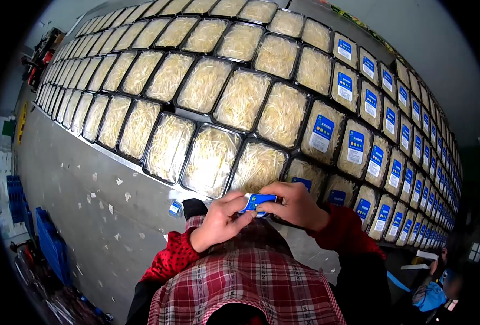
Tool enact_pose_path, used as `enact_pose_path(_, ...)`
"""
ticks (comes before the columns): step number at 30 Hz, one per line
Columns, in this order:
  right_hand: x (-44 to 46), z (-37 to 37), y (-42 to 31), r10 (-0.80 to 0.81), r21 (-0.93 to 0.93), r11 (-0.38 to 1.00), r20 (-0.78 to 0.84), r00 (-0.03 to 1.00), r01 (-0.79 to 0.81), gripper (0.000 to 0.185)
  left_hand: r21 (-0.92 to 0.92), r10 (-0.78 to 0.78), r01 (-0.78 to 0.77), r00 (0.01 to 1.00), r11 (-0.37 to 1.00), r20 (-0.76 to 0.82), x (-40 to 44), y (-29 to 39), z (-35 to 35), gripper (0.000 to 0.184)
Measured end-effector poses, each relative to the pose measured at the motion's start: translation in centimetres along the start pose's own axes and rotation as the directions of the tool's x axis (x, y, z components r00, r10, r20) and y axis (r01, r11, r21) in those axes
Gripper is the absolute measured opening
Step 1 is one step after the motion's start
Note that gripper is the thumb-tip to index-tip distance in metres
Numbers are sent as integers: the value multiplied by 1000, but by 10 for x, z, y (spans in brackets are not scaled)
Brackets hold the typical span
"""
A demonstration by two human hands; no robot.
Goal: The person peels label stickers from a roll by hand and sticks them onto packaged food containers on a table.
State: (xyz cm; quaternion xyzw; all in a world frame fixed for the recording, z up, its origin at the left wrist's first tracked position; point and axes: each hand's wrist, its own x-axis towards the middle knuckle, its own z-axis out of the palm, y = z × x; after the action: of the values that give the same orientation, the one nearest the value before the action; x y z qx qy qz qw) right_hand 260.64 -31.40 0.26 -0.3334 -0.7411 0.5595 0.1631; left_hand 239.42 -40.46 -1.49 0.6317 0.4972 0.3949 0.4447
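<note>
Close to my body, both hands grip a small stack of blue-and-white labels [257, 202]. My left hand [222, 218] pinches its left side between thumb and fingers. From the right, my right hand [298, 205] presses a thumb on the blue face, fingers curled behind. Just beyond them stands a tray of bean sprouts [259, 165] with no label on its film. The tray to its left [212, 157] is also bare. On the right, a sprout tray [322, 132] carries a blue-and-white label on its top. How many labels I hold cannot be made out.
Long rows of black sprout trays [201, 85] cover the table, unlabelled to the left and labelled to the right. Paper scraps [119, 181] litter the grey floor [99, 216]. Blue plastic crates [53, 246] stand at lower left. Another person [432, 292] is at lower right.
</note>
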Motion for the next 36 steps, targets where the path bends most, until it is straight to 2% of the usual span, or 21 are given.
enact_pose_path(2, -1, 13, -5, -193, -172, 971, -157, 969, 166, 16, -159, -213, 202, 975, 967, -59, -9, -3, 3, 14)
enact_pose_path(4, 9, 10, -12, -214, -165, 970, -242, 946, 177, 11, -195, -349, 349, 936, 917, 32, -30, -20, -3, 16)
enact_pose_path(5, 22, -6, -19, -210, -179, 970, -272, 939, 165, 10, -192, -349, 351, 936, 916, 47, -41, -29, -9, 16)
enact_pose_path(7, 51, -35, -23, 43, -90, 991, -453, 890, -94, 11, -209, -325, 345, 937, 915, 128, -65, -43, -26, 19)
enact_pose_path(8, 64, -43, -12, 63, -31, 996, -435, 898, -85, 18, -76, -283, 303, 937, 950, 206, -72, -41, -46, 22)
enact_pose_path(10, 68, -26, 16, 143, -167, 967, -275, 951, -194, 30, -169, -167, 191, 975, 967, 146, -86, -41, -63, 21)
enact_pose_path(11, 66, -10, 26, 186, -119, 969, -222, 957, -216, 37, -175, -164, 187, 976, 967, 142, -88, -43, -71, 21)
enact_pose_path(13, 62, 21, 55, 172, -290, 922, -287, 942, -257, 42, -206, -304, 330, 941, 921, 149, -97, -44, -81, 20)
enact_pose_path(15, 57, 37, 53, 190, -362, 880, -324, 927, -307, 45, -138, -256, 273, 958, 952, 129, -91, -40, -86, 18)
enact_pose_path(17, 52, 42, 42, -44, -708, 653, -387, 921, -267, 59, -57, -224, 232, 967, 971, 123, -87, -32, -92, 18)
enact_pose_path(18, 51, 41, 36, -57, -713, 650, -390, 919, -262, 59, -49, -174, 180, 980, 982, 100, -84, -30, -91, 19)
enact_pose_path(20, 49, 37, 21, -12, -569, 801, -325, 946, -186, 70, -43, -120, 123, 991, 992, 58, -79, -32, -90, 20)
enact_pose_path(21, 50, 45, -15, 276, -97, 953, -121, 954, -288, 50, -6, -117, 118, 990, 993, 81, -79, -35, -89, 21)
enact_pose_path(22, 47, 62, -18, 277, -95, 953, -117, 954, -289, 50, 32, -115, 112, 987, 993, 111, -80, -35, -89, 22)
enact_pose_path(24, 45, 86, -19, 181, 182, 965, 70, 981, -191, 34, 29, -131, 128, 986, 991, 106, -80, -33, -90, 22)
enact_pose_path(25, 47, 91, -23, 173, 183, 966, 77, 982, -184, 34, 92, -30, 31, 1000, 995, -6, -83, -41, -86, 22)
enact_pose_path(28, 53, 102, -40, 48, 97, 994, -54, 997, -42, 23, 362, 177, -133, 980, 923, -91, -77, -32, -100, 22)
enact_pose_path(30, 60, 110, -51, -23, 49, 999, -23, 999, 24, 23, 3, -65, 64, 998, 998, 27, -74, -26, -102, 23)
enact_pose_path(32, 70, 111, -52, -103, -24, 995, -54, 993, 102, 21, -59, -88, 86, 995, 995, -37, -77, -23, -102, 21)
enact_pose_path(34, 91, 101, -48, -247, -212, 954, -151, 957, 212, 18, -274, -492, 466, 870, 842, -31, -99, -35, -97, 21)
enact_pose_path(36, 125, 61, -59, -76, -85, 995, -296, 952, 54, 17, -176, -430, 409, 897, 895, -102, -120, -50, -98, 23)
